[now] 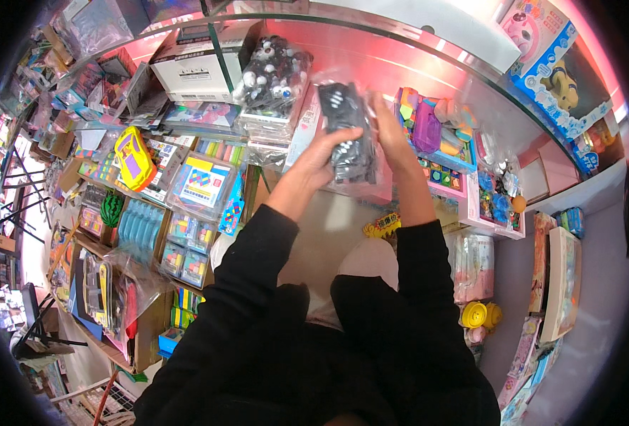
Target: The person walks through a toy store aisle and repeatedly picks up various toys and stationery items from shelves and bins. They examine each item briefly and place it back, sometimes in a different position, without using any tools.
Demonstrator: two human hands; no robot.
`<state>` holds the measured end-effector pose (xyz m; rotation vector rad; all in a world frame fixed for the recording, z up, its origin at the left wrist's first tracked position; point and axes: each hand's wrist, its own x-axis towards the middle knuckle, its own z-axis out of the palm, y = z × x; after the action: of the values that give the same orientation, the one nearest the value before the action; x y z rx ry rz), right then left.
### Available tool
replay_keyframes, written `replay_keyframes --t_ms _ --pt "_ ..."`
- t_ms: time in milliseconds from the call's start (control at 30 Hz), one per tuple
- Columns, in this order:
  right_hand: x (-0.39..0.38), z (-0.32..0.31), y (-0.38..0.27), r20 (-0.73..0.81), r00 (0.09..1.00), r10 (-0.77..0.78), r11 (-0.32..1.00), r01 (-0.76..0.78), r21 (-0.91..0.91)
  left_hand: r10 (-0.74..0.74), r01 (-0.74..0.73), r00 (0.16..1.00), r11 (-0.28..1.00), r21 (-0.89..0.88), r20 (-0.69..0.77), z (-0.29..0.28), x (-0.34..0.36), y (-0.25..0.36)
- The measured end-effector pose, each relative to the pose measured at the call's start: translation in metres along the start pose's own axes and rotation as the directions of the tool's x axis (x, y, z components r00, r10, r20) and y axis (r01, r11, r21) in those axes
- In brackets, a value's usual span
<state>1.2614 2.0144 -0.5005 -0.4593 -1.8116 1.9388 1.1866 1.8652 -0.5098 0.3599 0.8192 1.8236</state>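
A clear plastic bag of black items [351, 145] is held upright in front of me, over the lower shelf. Its contents look dark and glossy with small pale marks; their exact kind cannot be made out. My left hand [323, 157] grips the bag's left side, thumb lying across its front and fingers behind. On the other side my right hand [391, 131] is closed at the bag's right edge, its fingertips partly hidden and slightly blurred. Just beyond stands a bag of black and white round trinkets [275, 71], touched by neither hand.
A glass shelf edge [371, 32] curves above my hands. Left are a white box [195, 71], a yellow toy pack [135, 159] and a clear case [201, 186]. Right are a tray of colourful toys [435, 131] and a white box of small figures [498, 202].
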Motion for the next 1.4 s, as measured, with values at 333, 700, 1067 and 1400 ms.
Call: replay_keyframes --t_ms 333,700,1067,1400 --pt "-0.101 -0.013 0.061 0.362 0.879 -0.312 0.184 0.429 -0.884 0.254 -0.241 0.965 0.959 -0.15 0.069 -0.084 -0.128 0.014" --pt "-0.128 -0.006 0.06 0.333 0.798 -0.503 0.201 0.482 -0.853 0.255 -0.259 0.965 0.962 -0.082 -0.052 -0.133 -0.16 -0.013" --pt "-0.122 -0.009 0.05 0.578 0.76 -0.298 0.066 0.62 -0.781 0.189 -0.204 0.976 0.967 -0.151 -0.108 -0.165 -0.155 -0.017" --pt "-0.118 -0.016 0.047 0.559 0.749 -0.356 0.082 0.621 -0.779 0.085 -0.078 0.996 0.983 -0.164 0.034 -0.143 -0.126 -0.025"
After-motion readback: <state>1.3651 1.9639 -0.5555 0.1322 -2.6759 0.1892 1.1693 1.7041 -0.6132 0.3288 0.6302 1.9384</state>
